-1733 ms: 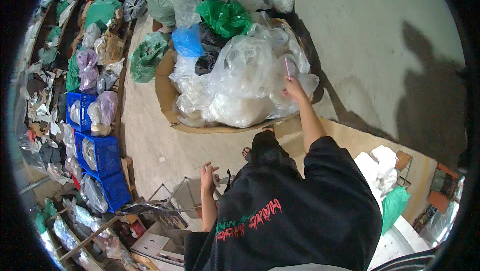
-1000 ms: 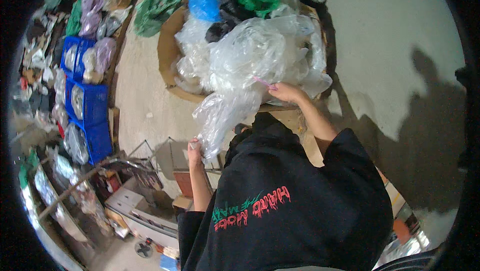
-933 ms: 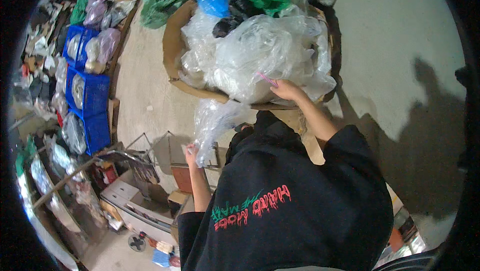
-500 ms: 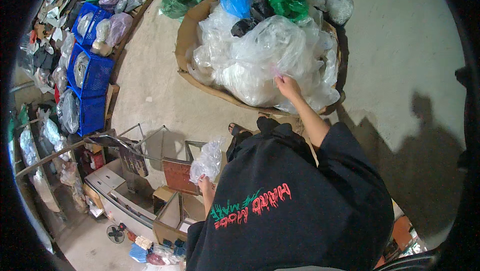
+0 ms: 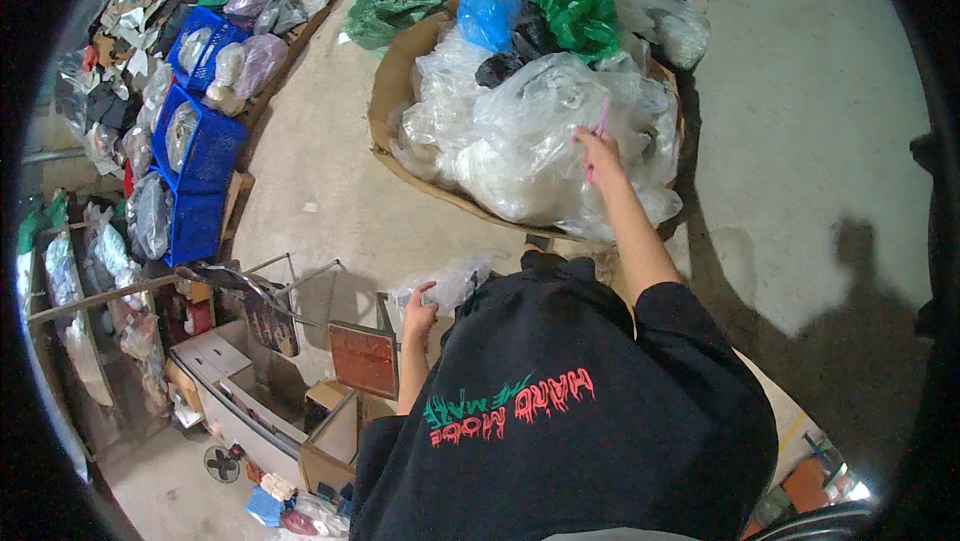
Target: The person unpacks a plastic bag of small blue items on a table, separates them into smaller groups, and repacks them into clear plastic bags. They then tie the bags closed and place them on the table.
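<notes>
My right hand (image 5: 600,154) is closed on a thin pink strip (image 5: 602,116) whose ends stick out above and below the fist; its exact kind does not show. Beneath that hand lies a heap of crumpled clear plastic bags (image 5: 470,141) in a large low cardboard box (image 5: 388,106). At the left of my body, my left hand (image 5: 420,311) grips a crumpled clear plastic bag (image 5: 455,279) with an index finger stretched out. A blue bag (image 5: 488,19), a black bag (image 5: 534,29) and a green bag (image 5: 575,11) top the heap's far side.
A green plastic bundle (image 5: 398,6) sits by the box's far left. Blue crates (image 5: 200,146) holding bags line the left. Nearer are a brown-seated chair (image 5: 363,356), a metal rack (image 5: 110,303), cartons (image 5: 330,431) and a small fan (image 5: 222,463).
My right hand has shifted slightly right and lifted off the heap, and the pink strip now shows in it. My left hand and its bag have moved up and forward.
</notes>
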The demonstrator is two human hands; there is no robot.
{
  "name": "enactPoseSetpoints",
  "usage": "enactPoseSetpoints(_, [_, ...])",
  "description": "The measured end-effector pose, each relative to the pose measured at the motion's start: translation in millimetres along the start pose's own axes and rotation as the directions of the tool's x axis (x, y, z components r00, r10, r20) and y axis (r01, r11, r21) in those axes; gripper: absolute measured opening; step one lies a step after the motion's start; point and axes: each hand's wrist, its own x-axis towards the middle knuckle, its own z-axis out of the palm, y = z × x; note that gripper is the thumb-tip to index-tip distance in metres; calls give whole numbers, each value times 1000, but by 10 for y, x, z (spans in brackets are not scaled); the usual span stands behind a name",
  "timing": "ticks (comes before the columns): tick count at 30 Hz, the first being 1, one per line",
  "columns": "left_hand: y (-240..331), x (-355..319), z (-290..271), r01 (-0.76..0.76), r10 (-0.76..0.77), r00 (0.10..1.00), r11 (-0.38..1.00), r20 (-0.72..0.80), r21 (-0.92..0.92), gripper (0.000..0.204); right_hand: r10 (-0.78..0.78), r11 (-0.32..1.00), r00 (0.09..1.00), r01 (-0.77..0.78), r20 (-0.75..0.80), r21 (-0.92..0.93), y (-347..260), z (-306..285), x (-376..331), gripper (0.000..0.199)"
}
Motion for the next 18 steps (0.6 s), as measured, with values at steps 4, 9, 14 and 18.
enactPoseSetpoints(4, [119,-133,-123,-111,110,991,994,-77,-1,53,-82,971,948,7,307,237,-966,164,-103,25])
enactPoseSetpoints(9, [404,-563,-169,-270,344,823,937,-452,223,57,-508,845,850,523,138,-114,-1523,647,-671,15])
enactPoseSetpoints(14, [554,-1100,-215,-614,699,533,707,-477,351,58,71,358,358,862,931,-359,-330,2123,-2266,21])
enactPoseSetpoints(18, [-51,-1587,-354,-611,605,618,772,-502,177,52,450,618,-330,786,830,-22,394,2561,-3608,25])
